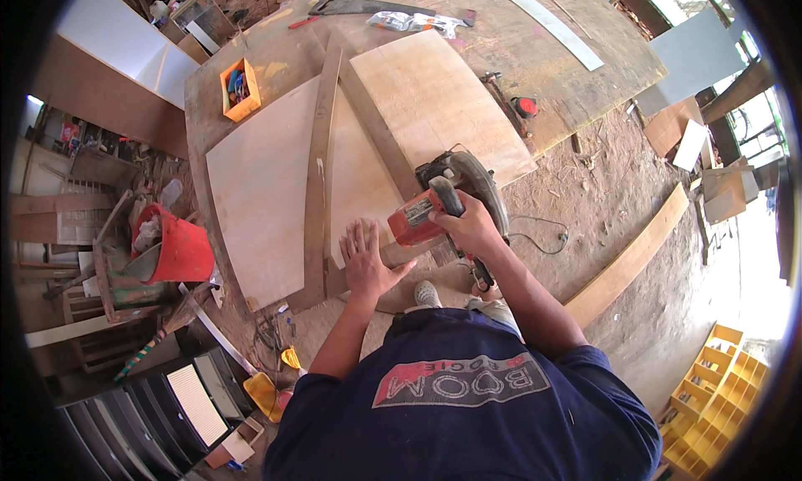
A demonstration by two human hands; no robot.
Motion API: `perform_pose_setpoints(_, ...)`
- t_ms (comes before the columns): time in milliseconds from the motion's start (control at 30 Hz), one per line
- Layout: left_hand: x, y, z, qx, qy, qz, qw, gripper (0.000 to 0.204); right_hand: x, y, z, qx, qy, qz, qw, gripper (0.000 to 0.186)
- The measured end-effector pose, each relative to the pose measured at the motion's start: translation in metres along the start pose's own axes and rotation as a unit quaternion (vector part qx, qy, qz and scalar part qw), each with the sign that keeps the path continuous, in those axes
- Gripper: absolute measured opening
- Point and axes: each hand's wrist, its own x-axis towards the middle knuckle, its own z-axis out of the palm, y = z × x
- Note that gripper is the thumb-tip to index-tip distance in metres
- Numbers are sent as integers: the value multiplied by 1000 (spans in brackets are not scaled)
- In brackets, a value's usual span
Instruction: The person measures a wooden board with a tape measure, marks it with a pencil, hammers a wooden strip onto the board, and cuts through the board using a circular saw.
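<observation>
A red and black circular saw [415,218] sits at the near edge of the plywood, tilted toward the right. My right hand [474,228] is wrapped round its black handle. Spread flat, my left hand [368,262] presses on the pale plywood sheet [261,198], just left of the saw. A long narrow wood strip [318,176] lies along that sheet, left of my left hand. Another plywood piece [439,92] lies farther back and to the right, with a darker gap or board between the two. The saw's blade is hidden from view.
On the worktable [535,46] are a yellow box of tools [241,96], a handsaw [368,7], a plastic packet [413,23], a metal strip [555,28], a clamp [508,105] and a red tape measure [525,107]. A red bucket [185,245] stands left; a plank [631,259] lies right.
</observation>
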Motion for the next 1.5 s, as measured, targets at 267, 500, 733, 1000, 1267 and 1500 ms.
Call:
perform_pose_setpoints(267, 0, -3, 4, 11, 8, 13, 1000, 134, 11, -1, 2, 0, 2, -31, 1000, 48)
perform_pose_setpoints(500, -3, -5, 8, -6, 32, 21, 999, 135, 15, -11, 1, -2, 5, -19, 1000, 48)
perform_pose_setpoints(733, -3, -4, 8, 3, 25, 17, 1000, 136, 22, -19, 2, -5, 7, -23, 1000, 48)
perform_pose_setpoints(1000, 0, 0, 11, 5, 31, 14, 999, 134, 45, -8, 6, 21, 2, -50, 999, 49)
perform_pose_setpoints(1267, -2, -2, 10, 12, 24, 10, 1000, 135, 49, -30, 3, -2, -17, -71, 997, 55)
perform_pose_setpoints(1500, 0, 0, 10, 14, 39, 15, 999, 132, 62, -20, 10, 51, -6, -88, 995, 50)
